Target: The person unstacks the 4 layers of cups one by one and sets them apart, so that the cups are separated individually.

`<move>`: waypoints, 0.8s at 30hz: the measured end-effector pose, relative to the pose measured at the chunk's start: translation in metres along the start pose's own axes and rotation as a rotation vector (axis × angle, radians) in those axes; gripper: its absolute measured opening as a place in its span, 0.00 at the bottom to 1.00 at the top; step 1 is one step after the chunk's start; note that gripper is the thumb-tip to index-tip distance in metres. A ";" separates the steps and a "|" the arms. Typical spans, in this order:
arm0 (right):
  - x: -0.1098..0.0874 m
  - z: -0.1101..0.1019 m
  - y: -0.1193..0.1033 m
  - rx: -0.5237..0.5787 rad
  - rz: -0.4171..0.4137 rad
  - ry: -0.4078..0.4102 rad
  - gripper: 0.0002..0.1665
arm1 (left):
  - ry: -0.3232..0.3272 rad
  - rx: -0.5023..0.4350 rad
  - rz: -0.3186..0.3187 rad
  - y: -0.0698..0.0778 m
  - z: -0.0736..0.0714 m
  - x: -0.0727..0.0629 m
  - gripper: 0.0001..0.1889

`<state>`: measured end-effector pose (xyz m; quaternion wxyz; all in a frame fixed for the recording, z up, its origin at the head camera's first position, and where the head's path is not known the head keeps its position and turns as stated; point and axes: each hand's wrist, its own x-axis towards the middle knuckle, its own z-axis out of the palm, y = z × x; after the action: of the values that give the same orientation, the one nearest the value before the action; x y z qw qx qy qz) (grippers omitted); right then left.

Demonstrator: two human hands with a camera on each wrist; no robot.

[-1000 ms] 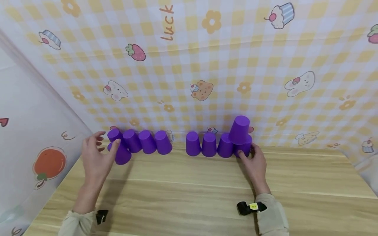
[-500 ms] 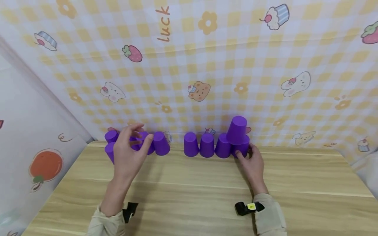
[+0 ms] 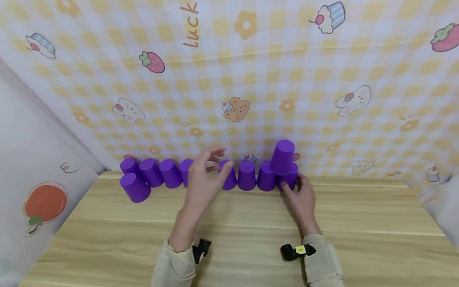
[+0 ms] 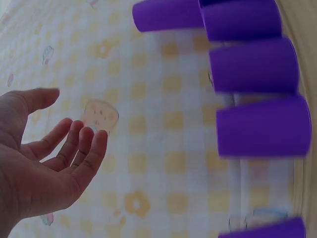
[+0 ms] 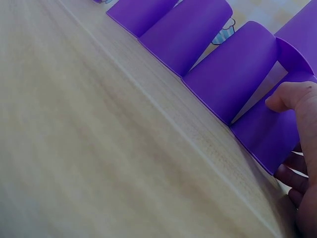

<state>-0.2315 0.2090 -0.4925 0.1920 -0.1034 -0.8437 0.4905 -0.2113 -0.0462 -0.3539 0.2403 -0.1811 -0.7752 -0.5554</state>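
Note:
Purple cups stand upside down in a row along the wall. At the row's right end my right hand (image 3: 302, 199) grips the last cup (image 5: 267, 131), thumb on its front and fingers round its far side. Another purple cup (image 3: 283, 156) sits upside down on top, bridging that cup and its neighbour (image 3: 266, 177). My left hand (image 3: 204, 183) hangs in the air before the middle of the row, holding nothing. In the left wrist view its fingers (image 4: 81, 148) are loosely bent, thumb apart, well away from the cups. In the head view it hides part of the row.
At the left end, one purple cup (image 3: 135, 188) stands in front of the row, close to the end cup (image 3: 128, 165). A checked cloth (image 3: 172, 99) covers the wall right behind the cups. The wooden table (image 3: 251, 239) extends in front of them.
My left hand has moved right, from beside the left-end cups to the middle of the row. My right hand keeps its grip on the same cup. The view has shifted slightly.

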 end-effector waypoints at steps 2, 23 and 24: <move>0.000 0.001 0.000 0.010 0.001 -0.007 0.32 | -0.023 -0.014 0.011 0.003 0.012 0.001 0.16; 0.001 0.001 -0.002 0.022 0.004 0.002 0.33 | -0.128 0.080 -0.049 0.010 0.110 0.014 0.25; 0.001 0.001 -0.002 0.019 0.007 0.006 0.33 | -0.129 0.078 -0.052 0.007 0.115 0.016 0.26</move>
<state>-0.2326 0.2077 -0.4910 0.1937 -0.1060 -0.8382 0.4987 -0.2399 0.0657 -0.3699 0.1822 -0.1868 -0.8146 -0.5181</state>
